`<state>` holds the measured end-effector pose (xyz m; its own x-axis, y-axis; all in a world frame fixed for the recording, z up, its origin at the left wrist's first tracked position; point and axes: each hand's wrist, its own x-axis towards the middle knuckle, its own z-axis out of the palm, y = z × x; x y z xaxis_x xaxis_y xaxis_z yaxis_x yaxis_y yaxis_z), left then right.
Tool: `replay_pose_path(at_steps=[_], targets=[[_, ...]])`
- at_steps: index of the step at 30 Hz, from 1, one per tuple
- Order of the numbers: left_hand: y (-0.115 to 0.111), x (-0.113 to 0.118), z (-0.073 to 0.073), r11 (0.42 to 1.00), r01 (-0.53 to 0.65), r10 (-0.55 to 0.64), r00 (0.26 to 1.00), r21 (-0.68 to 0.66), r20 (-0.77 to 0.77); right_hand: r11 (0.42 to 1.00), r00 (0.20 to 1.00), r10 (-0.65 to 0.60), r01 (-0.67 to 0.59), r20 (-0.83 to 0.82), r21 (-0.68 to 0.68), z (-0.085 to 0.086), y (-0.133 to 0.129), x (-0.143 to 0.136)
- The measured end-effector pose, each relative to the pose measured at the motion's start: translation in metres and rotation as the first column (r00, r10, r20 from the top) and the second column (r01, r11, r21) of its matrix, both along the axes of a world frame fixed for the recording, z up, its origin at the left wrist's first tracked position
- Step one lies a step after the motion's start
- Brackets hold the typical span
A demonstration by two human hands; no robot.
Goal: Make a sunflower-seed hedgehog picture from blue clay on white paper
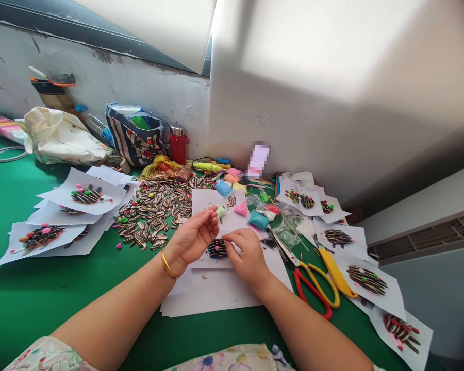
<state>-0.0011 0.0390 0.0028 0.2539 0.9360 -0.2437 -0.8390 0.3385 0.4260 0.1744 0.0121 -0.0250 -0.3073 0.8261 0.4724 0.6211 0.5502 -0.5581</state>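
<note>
On white paper (216, 299) lies a seed-covered drawing (217, 249); the right hand (250, 257) bends at its right side, fingertips close, grip unclear; the left hand (195, 236) hovers, fingers curled, hold impossible to tell; beyond, heaped sunflower seeds (154, 211); farther, a red flask (177, 147).

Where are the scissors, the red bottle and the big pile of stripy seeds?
Scissors (297, 262): head view, where blades meet handles.
Red bottle (177, 148): head view, middle of body.
Stripy seeds (158, 206): head view, middle of the pile.

Single head-worn view, facing forward and down, near hands (195, 237), green table (100, 273)
</note>
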Motion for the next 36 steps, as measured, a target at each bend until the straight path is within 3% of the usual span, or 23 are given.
replay_pose_path(at_steps=[9,15,18,21,25,29,32,36], targets=[[-0.01,0.009,-0.001,0.986,0.168,-0.161,0.968,0.017,-0.194,0.991,0.99,-0.011,0.03,-0.139,0.133,0.011,-0.007,0.005],[-0.02,0.017,-0.005,0.945,0.289,-0.164,0.821,0.15,-0.547,0.987,0.987,-0.012,0.038,-0.161,0.156,0.015,-0.012,0.005],[-0.022,0.019,-0.005,0.927,0.325,-0.151,0.78,0.188,-0.607,0.989,0.979,-0.018,0.048,-0.202,0.141,0.018,-0.014,0.007],[-0.025,0.021,-0.001,0.928,0.306,-0.157,0.837,0.211,-0.524,0.986,0.971,-0.007,0.046,-0.239,0.16,0.019,-0.015,0.008],[-0.031,0.028,0.008,0.973,0.202,-0.173,0.958,0.111,-0.227,0.973,0.973,0.089,-0.039,-0.214,0.227,0.02,-0.019,0.001],[-0.034,0.03,0.014,0.963,0.269,-0.269,0.962,0.004,0.049,0.968,0.989,0.13,-0.111,-0.074,0.224,0.02,-0.021,-0.007],[-0.029,0.026,0.017,0.98,0.193,-0.186,0.975,-0.051,0.123,0.966,0.99,0.123,-0.134,0.063,0.22,0.021,-0.022,-0.008],[-0.023,0.02,0.02,0.996,0.067,-0.058,0.988,-0.063,0.143,0.939,0.953,0.233,-0.272,0.195,0.209,0.022,-0.025,-0.007]])
